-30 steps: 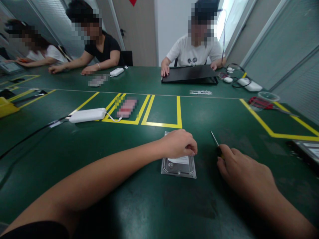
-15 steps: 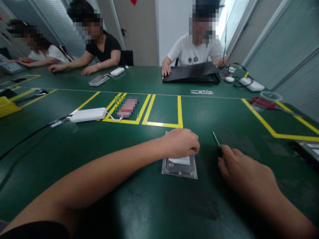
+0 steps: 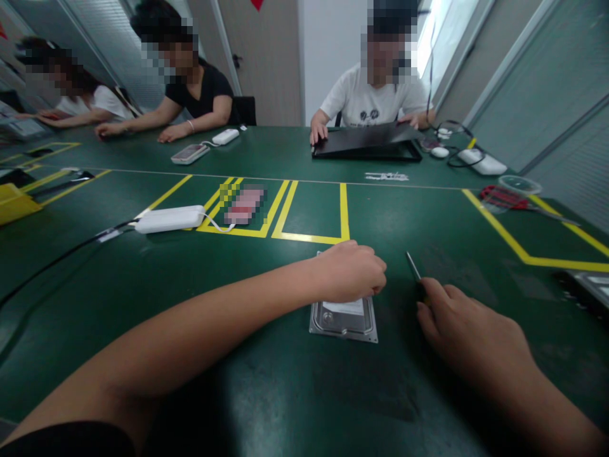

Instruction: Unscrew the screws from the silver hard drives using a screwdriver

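Note:
A silver hard drive (image 3: 343, 324) with a white label lies flat on the green table. Over its upper part is my left hand (image 3: 354, 271), its fingers curled closed; their tips are hidden, so I cannot tell what they pinch, if anything. To the right of the drive, my right hand (image 3: 469, 327) rests low over the table, wrapped round the handle of a screwdriver (image 3: 413, 265). The screwdriver's metal shaft points up and away to the left, apart from the drive.
Yellow tape (image 3: 345, 212) marks areas beyond the drive. A white power adapter (image 3: 169, 219) with a black cable lies left, near a pink device (image 3: 245, 206). At right are a clear plastic lid (image 3: 518, 185) and a dark device (image 3: 587, 285). A person opposite handles a black panel (image 3: 371, 139).
My left hand has shifted slightly to the right above the hard drive. My right hand and the screwdriver have hardly moved. The person opposite has tilted the black panel differently.

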### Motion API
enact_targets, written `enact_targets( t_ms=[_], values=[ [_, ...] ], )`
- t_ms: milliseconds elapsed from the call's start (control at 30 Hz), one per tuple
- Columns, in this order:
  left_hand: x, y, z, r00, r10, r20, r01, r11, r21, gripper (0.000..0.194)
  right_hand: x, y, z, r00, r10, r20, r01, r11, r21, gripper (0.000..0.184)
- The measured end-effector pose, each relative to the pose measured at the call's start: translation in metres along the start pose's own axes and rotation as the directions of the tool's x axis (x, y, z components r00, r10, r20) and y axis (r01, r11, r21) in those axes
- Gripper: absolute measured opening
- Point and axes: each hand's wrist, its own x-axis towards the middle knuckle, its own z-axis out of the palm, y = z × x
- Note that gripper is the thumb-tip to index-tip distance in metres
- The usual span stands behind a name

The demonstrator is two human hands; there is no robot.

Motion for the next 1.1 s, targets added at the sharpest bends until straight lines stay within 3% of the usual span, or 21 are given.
enact_targets(
  t_ms=[233, 633, 867, 1100],
  values=[
    [-0.002, -0.021, 0.004, 0.998, 0.042, -0.042, -0.048, 0.985, -0.166, 0.016, 0.000, 0.001, 0.001, 1.000, -0.012, -0.023, 0.011, 1.000, -0.009, 0.027],
    [0.004, -0.017, 0.001, 0.993, 0.114, 0.015, -0.112, 0.991, -0.074, 0.014, 0.000, -0.001, 0.002, 1.000, -0.010, -0.011, 0.009, 1.000, -0.019, 0.027],
    [0.003, -0.016, 0.006, 0.980, 0.185, -0.074, -0.187, 0.982, -0.029, 0.011, -0.001, 0.001, 0.003, 1.000, -0.016, -0.025, 0.016, 1.000, -0.012, 0.028],
    [-0.002, -0.016, 0.005, 0.980, 0.179, -0.087, -0.183, 0.982, -0.041, 0.014, 0.001, -0.001, -0.001, 1.000, -0.018, -0.014, 0.018, 1.000, -0.010, 0.029]
  ],
)
